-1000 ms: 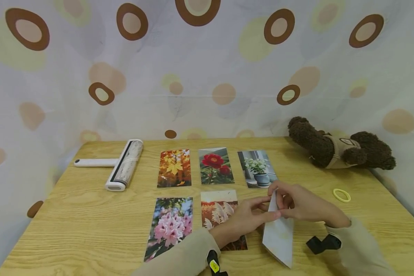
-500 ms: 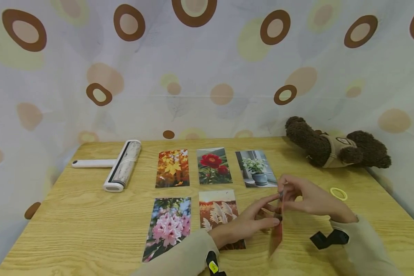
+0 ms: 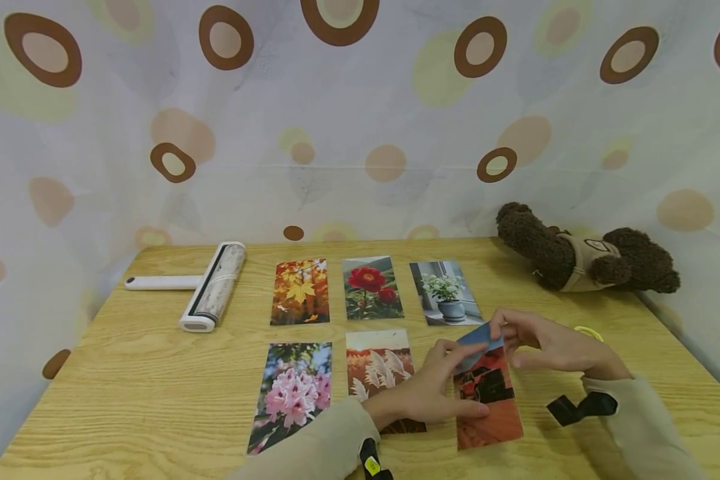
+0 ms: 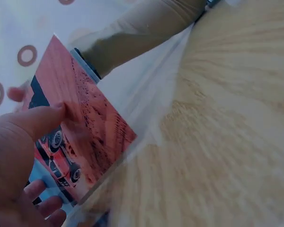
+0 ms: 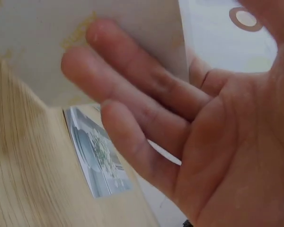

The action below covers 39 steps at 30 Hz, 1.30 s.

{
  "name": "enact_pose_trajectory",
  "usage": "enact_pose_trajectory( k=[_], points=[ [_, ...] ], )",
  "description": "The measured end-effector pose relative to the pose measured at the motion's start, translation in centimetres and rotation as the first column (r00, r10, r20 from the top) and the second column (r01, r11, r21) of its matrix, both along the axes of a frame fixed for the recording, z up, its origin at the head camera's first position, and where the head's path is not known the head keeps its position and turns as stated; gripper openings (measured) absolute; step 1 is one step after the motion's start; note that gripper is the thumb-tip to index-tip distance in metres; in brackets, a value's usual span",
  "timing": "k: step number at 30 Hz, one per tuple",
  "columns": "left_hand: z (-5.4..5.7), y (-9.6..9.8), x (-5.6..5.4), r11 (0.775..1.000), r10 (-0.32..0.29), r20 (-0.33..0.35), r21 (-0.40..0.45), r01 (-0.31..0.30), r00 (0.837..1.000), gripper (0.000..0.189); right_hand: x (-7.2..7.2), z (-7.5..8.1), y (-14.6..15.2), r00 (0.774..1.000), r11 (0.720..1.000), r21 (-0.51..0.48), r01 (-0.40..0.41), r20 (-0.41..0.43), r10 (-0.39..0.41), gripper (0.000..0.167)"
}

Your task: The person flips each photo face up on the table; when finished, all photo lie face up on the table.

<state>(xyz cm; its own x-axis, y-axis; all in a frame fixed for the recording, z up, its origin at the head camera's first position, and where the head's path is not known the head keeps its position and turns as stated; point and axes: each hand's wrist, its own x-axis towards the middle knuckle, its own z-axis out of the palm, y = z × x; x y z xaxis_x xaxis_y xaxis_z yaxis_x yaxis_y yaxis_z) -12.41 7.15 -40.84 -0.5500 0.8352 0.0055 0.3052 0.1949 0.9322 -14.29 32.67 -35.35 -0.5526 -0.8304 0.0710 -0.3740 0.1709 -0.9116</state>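
Note:
In the head view, a photo card (image 3: 485, 407) with a red off-road vehicle on red sand stands tilted, picture side toward me. My left hand (image 3: 426, 393) holds it, its thumb on the picture and a finger near the top. Left wrist view: that thumb (image 4: 47, 118) lies across the card (image 4: 94, 127). My right hand (image 3: 546, 343) is at the card's upper right corner, its thumb apart from the right edge. In the right wrist view, my fairly straight fingers (image 5: 132, 90) lie against the card's pale back (image 5: 28, 42); part of the hand is hidden behind it.
Flat on the wooden table (image 3: 144, 393) lie cards with maple leaves (image 3: 300, 293), red flowers (image 3: 372, 287), a potted plant (image 3: 447, 293), pink blossoms (image 3: 294, 393) and pampas grass (image 3: 378, 360). A lint roller (image 3: 216, 287), brown teddy bear (image 3: 588, 260) and yellow ring (image 3: 588, 332) lie around them.
The card has turned from its pale back, through edge-on, to show its vehicle picture. My right hand has shifted slightly right and its thumb has come away from the card.

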Motion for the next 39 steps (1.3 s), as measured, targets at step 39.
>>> enact_pose_trajectory(
  k=[39],
  points=[
    [0.0,-0.8,-0.6,0.905,-0.211,-0.581,-0.421,-0.069,0.786,0.065,-0.7,-2.7,0.3,0.962,0.891,0.377,0.253,-0.199,-0.189,0.039]
  ],
)
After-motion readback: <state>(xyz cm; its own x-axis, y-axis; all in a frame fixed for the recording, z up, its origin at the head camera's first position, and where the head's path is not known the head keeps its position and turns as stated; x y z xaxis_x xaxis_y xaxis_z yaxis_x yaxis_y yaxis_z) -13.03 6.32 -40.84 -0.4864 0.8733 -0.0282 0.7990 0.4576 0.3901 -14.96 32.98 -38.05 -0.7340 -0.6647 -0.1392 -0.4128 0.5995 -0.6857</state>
